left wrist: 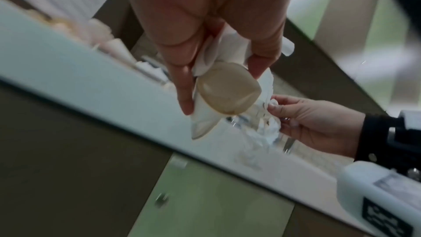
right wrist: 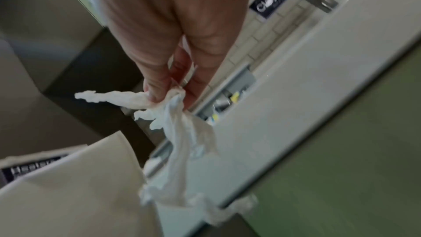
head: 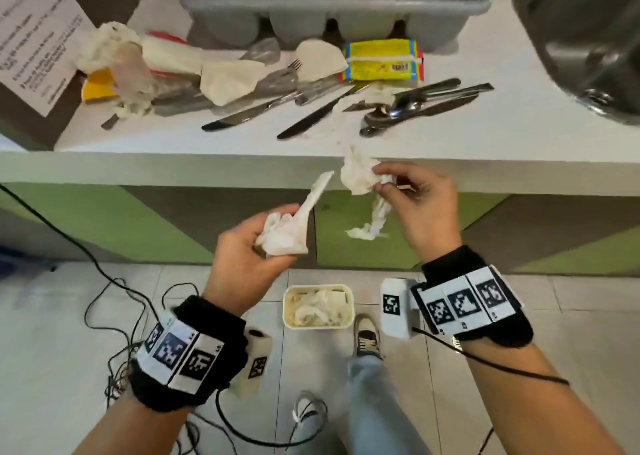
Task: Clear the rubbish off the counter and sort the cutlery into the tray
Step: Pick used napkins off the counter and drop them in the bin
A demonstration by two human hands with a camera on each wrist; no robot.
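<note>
White counter (head: 145, 136) runs across the far side, strewn with knives (head: 313, 117), spoons (head: 398, 115), a fork (head: 277, 77), napkins and a yellow wrapper (head: 382, 59); the grey cutlery tray (head: 332, 4) stands at its far edge. Near the counter's front, the left hand (head: 242, 246) curls around a crumpled napkin (head: 284, 233). The right hand (head: 422, 201) pinches a torn tissue (head: 360, 177) between fingertips. Below on the floor sits a cream bin (head: 318, 326) holding paper.

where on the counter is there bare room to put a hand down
Bare strip along the counter's front edge, left of the knives. Another between the spoons and the sink. Crowded: the middle, from the crumpled napkins to the yellow packet below the tray.
</note>
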